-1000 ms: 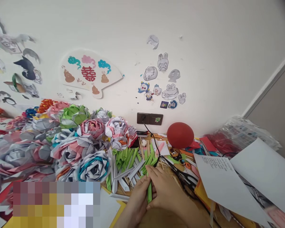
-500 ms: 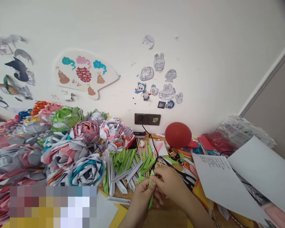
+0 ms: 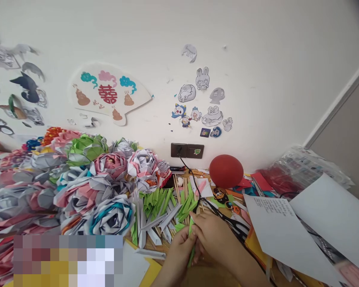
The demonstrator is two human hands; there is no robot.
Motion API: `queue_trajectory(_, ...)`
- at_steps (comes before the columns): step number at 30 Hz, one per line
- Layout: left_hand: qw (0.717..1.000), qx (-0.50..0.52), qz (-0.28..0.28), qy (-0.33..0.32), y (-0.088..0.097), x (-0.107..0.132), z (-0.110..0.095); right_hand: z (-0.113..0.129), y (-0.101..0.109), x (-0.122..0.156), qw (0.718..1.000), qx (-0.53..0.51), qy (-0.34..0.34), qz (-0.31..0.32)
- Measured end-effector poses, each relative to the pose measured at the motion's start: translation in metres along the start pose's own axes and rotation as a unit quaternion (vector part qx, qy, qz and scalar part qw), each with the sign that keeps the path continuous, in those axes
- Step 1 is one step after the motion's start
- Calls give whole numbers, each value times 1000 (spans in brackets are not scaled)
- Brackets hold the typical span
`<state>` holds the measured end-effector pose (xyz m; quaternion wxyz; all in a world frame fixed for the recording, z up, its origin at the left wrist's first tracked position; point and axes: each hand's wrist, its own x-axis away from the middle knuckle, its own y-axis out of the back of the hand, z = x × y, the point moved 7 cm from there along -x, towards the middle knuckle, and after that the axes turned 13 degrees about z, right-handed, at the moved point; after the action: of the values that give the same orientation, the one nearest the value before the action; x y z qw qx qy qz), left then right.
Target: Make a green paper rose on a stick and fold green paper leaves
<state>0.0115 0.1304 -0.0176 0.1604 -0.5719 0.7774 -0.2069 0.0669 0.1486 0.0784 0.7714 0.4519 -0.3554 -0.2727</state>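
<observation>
Between my two hands is a narrow strip of folded green paper (image 3: 191,255), held nearly upright over the desk. My left hand (image 3: 179,244) pinches it from the left, fingers closed. My right hand (image 3: 206,231) closes on it from the other side, covering much of its upper part. Just beyond my hands lie folded green paper pieces (image 3: 158,201) and folded white paper pieces (image 3: 151,233), spread over thin wooden sticks (image 3: 177,184).
Folded paper flowers (image 3: 110,217) are heaped on the left. A red balloon (image 3: 226,171) rests against the wall, near a black cable (image 3: 194,175) from the socket (image 3: 187,150). Black-handled scissors (image 3: 237,227) and a printed white sheet (image 3: 269,223) lie to the right.
My right hand has shifted slightly down over the green strip, its fingers more closed around it. The whole view has turned a little to the left.
</observation>
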Motion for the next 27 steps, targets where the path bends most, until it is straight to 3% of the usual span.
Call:
queue_trajectory(3,1000,20,-1,11,0,0,5,-2,-2,3,1000,-6,4,12)
queue_trajectory(9,995,94,-45,15,5,3,-5,1,-14,4,994,-33,98,39)
queue_trajectory(16,985,149,-83,28,6,8,-12,2,-25,-6,995,-40,90,22)
queue_trajectory(27,976,176,-118,39,10,8,-3,4,-30,-7,995,-12,99,8)
